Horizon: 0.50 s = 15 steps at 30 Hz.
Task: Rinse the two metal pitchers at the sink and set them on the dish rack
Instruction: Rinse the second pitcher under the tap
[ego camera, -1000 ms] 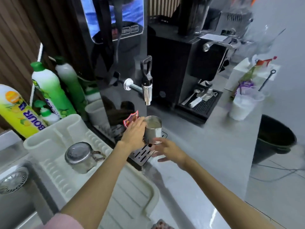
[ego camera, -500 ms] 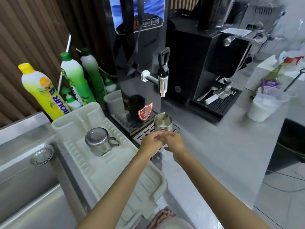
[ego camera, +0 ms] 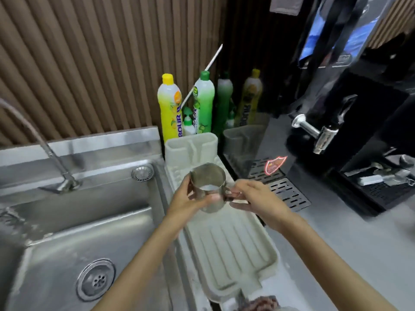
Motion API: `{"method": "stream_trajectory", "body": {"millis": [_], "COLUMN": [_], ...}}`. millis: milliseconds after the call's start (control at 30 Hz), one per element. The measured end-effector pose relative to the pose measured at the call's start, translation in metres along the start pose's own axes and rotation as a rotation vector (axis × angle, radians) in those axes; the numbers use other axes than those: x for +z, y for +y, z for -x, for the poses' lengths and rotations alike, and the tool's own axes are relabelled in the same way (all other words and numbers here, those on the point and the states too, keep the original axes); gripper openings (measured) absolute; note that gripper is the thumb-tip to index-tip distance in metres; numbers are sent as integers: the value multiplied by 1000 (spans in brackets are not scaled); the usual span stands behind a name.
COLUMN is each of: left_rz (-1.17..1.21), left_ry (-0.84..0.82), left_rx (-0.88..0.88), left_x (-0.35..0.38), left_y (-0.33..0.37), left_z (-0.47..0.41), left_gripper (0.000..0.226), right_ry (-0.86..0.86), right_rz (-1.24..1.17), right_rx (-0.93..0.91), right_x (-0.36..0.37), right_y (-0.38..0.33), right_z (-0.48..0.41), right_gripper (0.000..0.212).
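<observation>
I hold a metal pitcher (ego camera: 207, 182) upright in the air over the far half of the pale dish rack (ego camera: 229, 248). A little white liquid shows at its bottom. My left hand (ego camera: 186, 200) wraps its left side and base. My right hand (ego camera: 258, 200) pinches its handle on the right. The steel sink (ego camera: 67, 243) lies to the left of the rack, with its faucet (ego camera: 45, 149) at the back left. The second pitcher is not visible; my hands and the held pitcher cover that part of the rack.
Dish soap bottles, one yellow (ego camera: 169, 108) and one green (ego camera: 203, 102), stand behind the rack. A black hot-water dispenser with a metal tap (ego camera: 318, 133) and a slotted drip tray (ego camera: 280, 189) stands to the right. A cloth (ego camera: 260, 303) lies at the rack's near end.
The pitcher has come off the drip tray under the tap and moved left over the dish rack, held by both hands. My view has swung left to take in the sink.
</observation>
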State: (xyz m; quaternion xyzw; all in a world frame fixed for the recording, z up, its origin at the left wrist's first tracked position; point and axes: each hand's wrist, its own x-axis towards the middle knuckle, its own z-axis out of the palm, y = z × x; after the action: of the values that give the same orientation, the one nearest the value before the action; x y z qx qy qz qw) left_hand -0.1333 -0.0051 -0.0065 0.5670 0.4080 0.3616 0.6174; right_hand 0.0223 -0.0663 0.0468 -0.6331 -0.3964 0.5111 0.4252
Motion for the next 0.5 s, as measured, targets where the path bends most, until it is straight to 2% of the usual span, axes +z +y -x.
{"method": "stream_trajectory", "body": {"millis": [100, 267, 433, 500], "left_rz": [63, 104, 80, -21], "left_ry": [186, 439, 591, 653], "left_rx": [9, -31, -47, -5], "left_x": [-62, -176, -269, -295], "left_y": [-7, -21, -19, -9], "left_z": [21, 62, 95, 104], "left_gripper": [62, 65, 76, 75], "right_ry": [-139, -271, -280, -279], "right_rz": [36, 81, 80, 32], "right_rx": [-25, -66, -81, -106], "right_x": [68, 199, 313, 345], "right_y": [-9, -12, -4, -5], "right_z": [-22, -48, -62, -64], "right_gripper": [15, 24, 22, 17]}}
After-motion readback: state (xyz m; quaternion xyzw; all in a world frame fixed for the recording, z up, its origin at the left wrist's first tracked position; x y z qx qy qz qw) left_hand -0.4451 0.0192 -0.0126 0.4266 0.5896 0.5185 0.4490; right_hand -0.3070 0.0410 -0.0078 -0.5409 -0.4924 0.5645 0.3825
